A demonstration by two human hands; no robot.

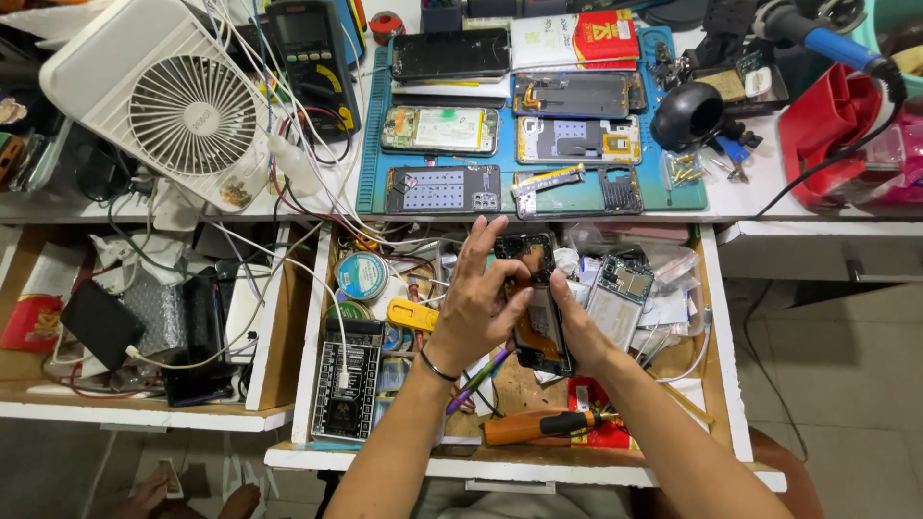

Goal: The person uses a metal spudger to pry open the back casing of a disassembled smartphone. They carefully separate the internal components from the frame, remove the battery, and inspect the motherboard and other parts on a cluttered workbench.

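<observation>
An opened smartphone (538, 322) with its inner parts showing is held upright over the open middle drawer (721, 384). My left hand (476, 303) grips its left side, fingers reaching over the top end. My right hand (575, 332) holds the right edge and lower end. Below the hands in the drawer lies an orange-handled screwdriver (534, 426). A bare circuit board (615, 300) sits just right of the phone.
A blue work mat (370, 183) on the bench carries several dismantled phones. A white fan (163, 101) and a multimeter (312, 58) stand at the left, a red bin (832, 125) at the right. Another open drawer (144, 322) at the left holds cables and bags.
</observation>
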